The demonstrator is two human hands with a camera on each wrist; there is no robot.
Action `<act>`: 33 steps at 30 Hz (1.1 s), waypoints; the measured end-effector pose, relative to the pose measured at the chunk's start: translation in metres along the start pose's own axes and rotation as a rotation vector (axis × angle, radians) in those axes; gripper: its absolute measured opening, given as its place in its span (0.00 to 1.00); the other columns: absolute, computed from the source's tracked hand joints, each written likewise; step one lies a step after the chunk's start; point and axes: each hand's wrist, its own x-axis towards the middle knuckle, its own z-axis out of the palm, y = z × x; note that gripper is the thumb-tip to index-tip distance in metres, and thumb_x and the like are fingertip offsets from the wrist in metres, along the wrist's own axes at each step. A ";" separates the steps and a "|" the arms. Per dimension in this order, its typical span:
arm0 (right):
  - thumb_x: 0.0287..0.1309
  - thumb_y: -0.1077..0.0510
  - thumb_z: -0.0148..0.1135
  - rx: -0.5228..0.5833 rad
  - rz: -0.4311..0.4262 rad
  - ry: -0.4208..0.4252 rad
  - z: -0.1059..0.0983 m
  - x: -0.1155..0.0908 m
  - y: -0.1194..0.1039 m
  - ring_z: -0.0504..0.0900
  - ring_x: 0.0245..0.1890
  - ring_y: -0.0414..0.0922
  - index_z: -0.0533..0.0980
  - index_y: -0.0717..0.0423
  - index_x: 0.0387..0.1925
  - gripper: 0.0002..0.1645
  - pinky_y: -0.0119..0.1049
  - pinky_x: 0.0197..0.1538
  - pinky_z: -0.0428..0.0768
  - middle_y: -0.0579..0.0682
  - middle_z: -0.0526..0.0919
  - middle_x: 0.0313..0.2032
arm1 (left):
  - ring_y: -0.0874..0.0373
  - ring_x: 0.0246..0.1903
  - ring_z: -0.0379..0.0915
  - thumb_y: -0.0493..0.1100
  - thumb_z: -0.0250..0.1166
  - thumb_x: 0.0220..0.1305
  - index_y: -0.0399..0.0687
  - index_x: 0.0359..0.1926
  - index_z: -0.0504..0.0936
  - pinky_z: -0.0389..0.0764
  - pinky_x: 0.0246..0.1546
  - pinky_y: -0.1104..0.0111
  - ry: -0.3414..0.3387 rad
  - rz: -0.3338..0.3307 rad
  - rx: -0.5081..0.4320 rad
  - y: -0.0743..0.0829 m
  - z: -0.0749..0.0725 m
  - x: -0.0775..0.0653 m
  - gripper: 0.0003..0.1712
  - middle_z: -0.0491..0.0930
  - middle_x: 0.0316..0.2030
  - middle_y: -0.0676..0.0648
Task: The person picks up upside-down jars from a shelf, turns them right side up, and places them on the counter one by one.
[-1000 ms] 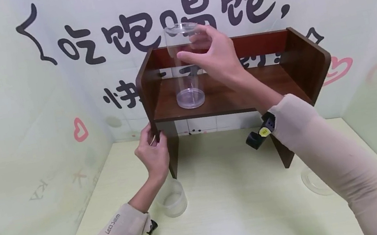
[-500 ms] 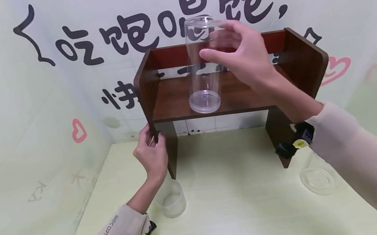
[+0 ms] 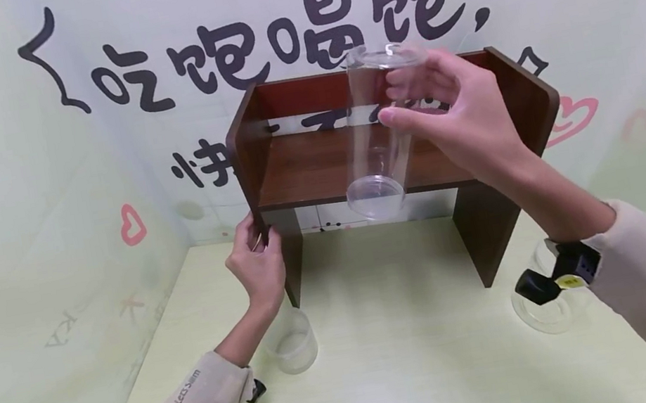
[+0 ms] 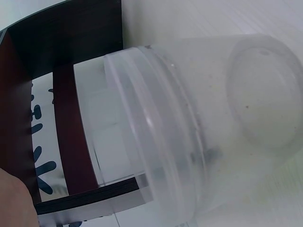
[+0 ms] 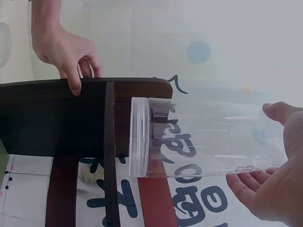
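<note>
My right hand [image 3: 464, 110] grips a tall clear plastic jar [image 3: 378, 128] near its upper end, thumb on one side and fingers on the other. The jar is tilted, in front of the shelf board of a dark brown wooden desktop shelf [image 3: 317, 167]. In the right wrist view the ridged end of the jar [image 5: 208, 137] lies close to that shelf. My left hand [image 3: 258, 262] pinches the edge of the shelf's left side panel [image 3: 290, 253]; the right wrist view shows the thumb and fingers of the left hand [image 5: 71, 54] on either side of the panel.
A frosted plastic jar [image 3: 292, 342] stands on the pale table [image 3: 401, 359] below my left wrist; it fills much of the left wrist view. Another clear jar [image 3: 541, 318] stands at the right, partly hidden by my right wrist camera. A printed curtain [image 3: 41, 206] closes off the back and sides.
My right hand has carried the clear jar from over the shelf board's left part rightward, toward me and lower, tilting it. The left hand stays on the side panel.
</note>
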 end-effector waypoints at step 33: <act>0.59 0.80 0.63 0.527 -0.017 0.133 -0.009 -0.093 0.061 0.88 0.55 0.53 0.75 0.66 0.66 0.33 0.42 0.58 0.87 0.63 0.86 0.57 | 0.51 0.68 0.71 0.31 0.72 0.66 0.37 0.69 0.76 0.73 0.74 0.56 0.014 0.137 -0.038 0.034 -0.011 -0.023 0.31 0.77 0.66 0.40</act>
